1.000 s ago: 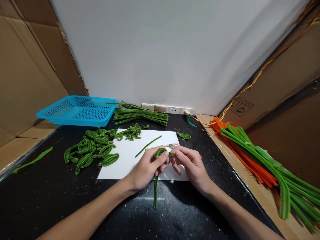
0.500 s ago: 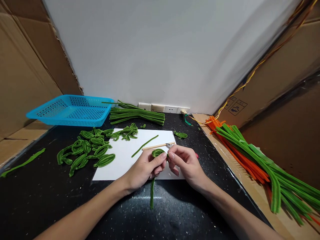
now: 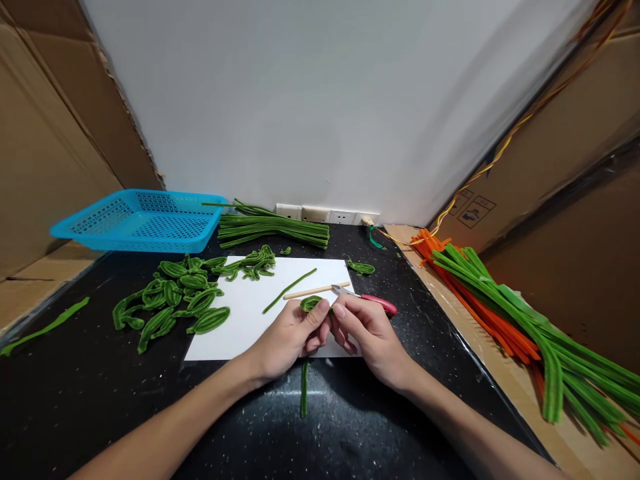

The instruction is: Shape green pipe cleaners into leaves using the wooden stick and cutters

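Note:
Over the white sheet (image 3: 225, 343), my left hand (image 3: 285, 337) is closed on a looped green pipe-cleaner leaf (image 3: 311, 303), its thumb pressed on top. My right hand (image 3: 373, 333) pinches at the right end of that leaf, fingertips touching those of the left; the pinched end is mostly hidden. A straight green pipe cleaner (image 3: 304, 390) shows below the left hand; its upper end is out of sight. Just beyond the right hand lie red-handled pliers (image 3: 381, 305), partly covered by it. A thin wooden stick (image 3: 310, 292) and a short pipe cleaner (image 3: 290, 291) rest on the sheet.
Finished-looking green leaves (image 3: 193, 283) are heaped on the left. Behind them stands a blue basket (image 3: 205, 230), beside a bundle of green pipe cleaners (image 3: 275, 230). One leaf (image 3: 361, 268) lies beyond the sheet. Green strips (image 3: 520, 320) and orange strips (image 3: 505, 333) line the right side.
My right hand has shifted slightly left and down, baring the red plier handle. My left thumb covers more of the leaf, which is still held.

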A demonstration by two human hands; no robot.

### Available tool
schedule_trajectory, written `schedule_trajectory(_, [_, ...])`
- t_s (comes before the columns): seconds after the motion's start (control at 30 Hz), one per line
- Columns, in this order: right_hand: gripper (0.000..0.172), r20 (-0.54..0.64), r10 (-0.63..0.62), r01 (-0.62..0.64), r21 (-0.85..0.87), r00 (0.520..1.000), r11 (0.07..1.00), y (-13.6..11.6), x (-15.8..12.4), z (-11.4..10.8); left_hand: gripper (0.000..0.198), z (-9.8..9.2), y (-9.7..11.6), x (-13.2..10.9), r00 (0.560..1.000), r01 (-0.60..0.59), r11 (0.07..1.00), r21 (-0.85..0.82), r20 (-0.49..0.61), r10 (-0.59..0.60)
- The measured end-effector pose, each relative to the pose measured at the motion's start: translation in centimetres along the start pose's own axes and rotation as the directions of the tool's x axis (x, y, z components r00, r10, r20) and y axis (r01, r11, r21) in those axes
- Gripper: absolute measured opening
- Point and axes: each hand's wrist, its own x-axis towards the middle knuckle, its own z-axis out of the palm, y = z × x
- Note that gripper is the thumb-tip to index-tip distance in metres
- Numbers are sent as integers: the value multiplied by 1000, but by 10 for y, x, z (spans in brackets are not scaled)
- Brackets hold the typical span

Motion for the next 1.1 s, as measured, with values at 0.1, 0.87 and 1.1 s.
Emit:
schedule_trajectory(0.1, [54, 5, 20, -20, 9, 1000, 1000, 0, 1, 0, 66, 0, -2, 1, 1000, 3, 1000, 9, 9, -3])
schedule_trajectory(0.87, [54, -94, -15, 11, -37, 995, 999, -1, -1, -4, 36, 0, 10, -4, 996, -85, 996, -19, 33, 85])
schedule_trajectory(1.1, [59, -78, -75, 58, -205, 994, 977, -2, -3, -5, 27, 0, 8, -6, 981, -192, 978, 78, -14, 194])
